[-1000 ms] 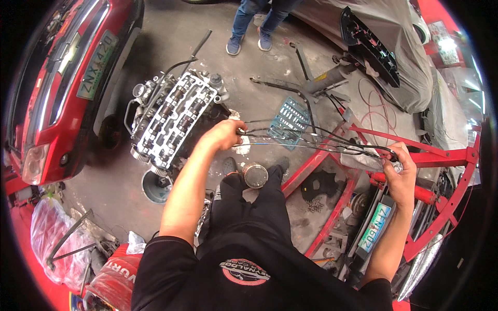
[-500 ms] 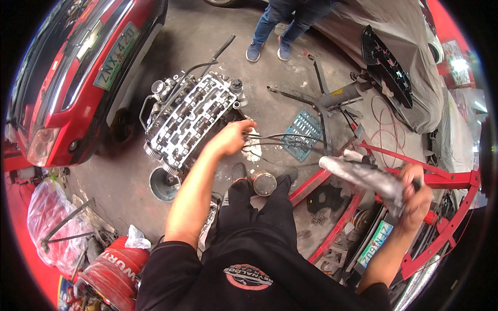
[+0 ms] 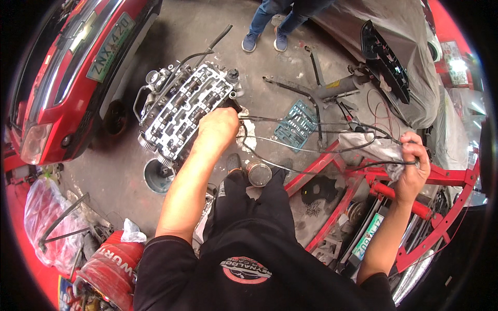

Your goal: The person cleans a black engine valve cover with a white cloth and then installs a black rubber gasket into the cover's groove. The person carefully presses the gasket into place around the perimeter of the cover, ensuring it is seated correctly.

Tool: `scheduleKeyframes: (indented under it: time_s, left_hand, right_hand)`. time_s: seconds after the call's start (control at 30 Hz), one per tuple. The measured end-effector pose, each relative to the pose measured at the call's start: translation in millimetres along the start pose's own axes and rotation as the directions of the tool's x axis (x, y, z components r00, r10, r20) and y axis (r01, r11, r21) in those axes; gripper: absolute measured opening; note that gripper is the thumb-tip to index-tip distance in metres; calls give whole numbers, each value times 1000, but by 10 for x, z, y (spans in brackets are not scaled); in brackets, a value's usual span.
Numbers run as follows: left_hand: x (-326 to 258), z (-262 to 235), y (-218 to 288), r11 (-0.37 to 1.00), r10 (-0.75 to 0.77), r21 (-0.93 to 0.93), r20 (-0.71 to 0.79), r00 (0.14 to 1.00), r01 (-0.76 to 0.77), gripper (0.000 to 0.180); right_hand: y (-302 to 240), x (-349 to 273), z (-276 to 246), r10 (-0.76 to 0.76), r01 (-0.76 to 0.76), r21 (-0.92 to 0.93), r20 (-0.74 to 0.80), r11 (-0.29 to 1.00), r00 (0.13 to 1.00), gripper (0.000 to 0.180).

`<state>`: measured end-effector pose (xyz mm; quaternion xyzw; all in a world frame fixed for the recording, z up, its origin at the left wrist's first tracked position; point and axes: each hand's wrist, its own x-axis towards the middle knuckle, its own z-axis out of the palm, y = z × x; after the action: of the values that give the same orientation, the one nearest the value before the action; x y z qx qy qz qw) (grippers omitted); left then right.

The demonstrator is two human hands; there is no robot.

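Note:
Several thin black cables [image 3: 386,163] stretch in loose curves between my two hands. My left hand [image 3: 220,127] is closed round their one end, just beside the engine [image 3: 189,106], whose open top shows its camshafts. Out to the right, the fingers of my right hand [image 3: 414,165] are curled round the other end of the cables. A grey-white rag [image 3: 360,144] hangs at that same hand, partly behind the cables. How the rag is gripped there is hidden.
A teal socket set [image 3: 296,124] lies on the floor near the legs of a metal stand [image 3: 340,88]. A tin can [image 3: 258,174] stands by my feet, and a bucket [image 3: 157,176] below the engine. Red frame bars [image 3: 324,171] rise at right. Another person's shoes [image 3: 280,42] are ahead.
The cables are now spread out and held at the right too. My right hand has moved up a little, the rag sagging beside it. My left hand has shifted slightly left, fingers turned down.

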<state>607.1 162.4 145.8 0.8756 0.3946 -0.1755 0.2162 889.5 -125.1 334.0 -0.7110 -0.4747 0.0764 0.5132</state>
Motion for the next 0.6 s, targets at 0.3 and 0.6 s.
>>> scheduleKeyframes:
  time_s: [0.3, 0.6]
  left_hand:
    - [138, 463, -491, -40, 242, -987, 142, 960, 156, 71]
    - [-46, 250, 89, 915, -213, -371, -99, 972, 162, 36]
  right_hand:
    - [577, 44, -9, 248, -203, 246, -169, 948, 954, 12]
    - [943, 183, 107, 415, -362, 601, 55, 713, 908, 24]
